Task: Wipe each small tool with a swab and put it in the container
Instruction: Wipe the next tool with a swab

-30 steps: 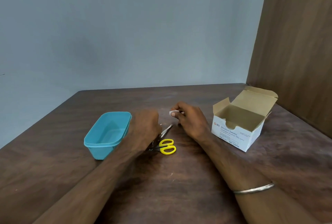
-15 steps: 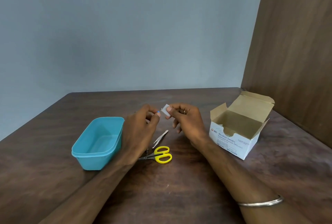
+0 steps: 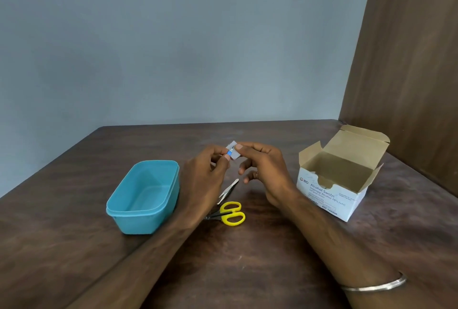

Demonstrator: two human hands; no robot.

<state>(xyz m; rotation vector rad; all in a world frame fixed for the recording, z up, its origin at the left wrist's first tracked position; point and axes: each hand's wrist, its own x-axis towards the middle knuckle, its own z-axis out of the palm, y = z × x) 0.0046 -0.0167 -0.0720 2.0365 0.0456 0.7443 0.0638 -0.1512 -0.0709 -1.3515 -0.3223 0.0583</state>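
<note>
Above the middle of the dark wooden table [image 3: 247, 271], both hands now meet over a small swab packet [image 3: 233, 152], whereas a second ago the left hand [image 3: 205, 182] was down on the tools and only the right hand [image 3: 262, 172] held the packet. Each hand pinches one edge of the packet between thumb and forefinger; the right hand's other fingers hang loosely curled beneath it. By my reading the person has left the tools to tear the packet open, so no wiping has begun. Silver tweezers [image 3: 229, 189] and yellow-handled scissors [image 3: 230, 215] lie on the table beneath the hands, the scissors' blades partly hidden under the left wrist. Just left of them stands the teal container [image 3: 119, 206], with nothing visible inside, while the open swab box [image 3: 329, 199] sits to the right.
</note>
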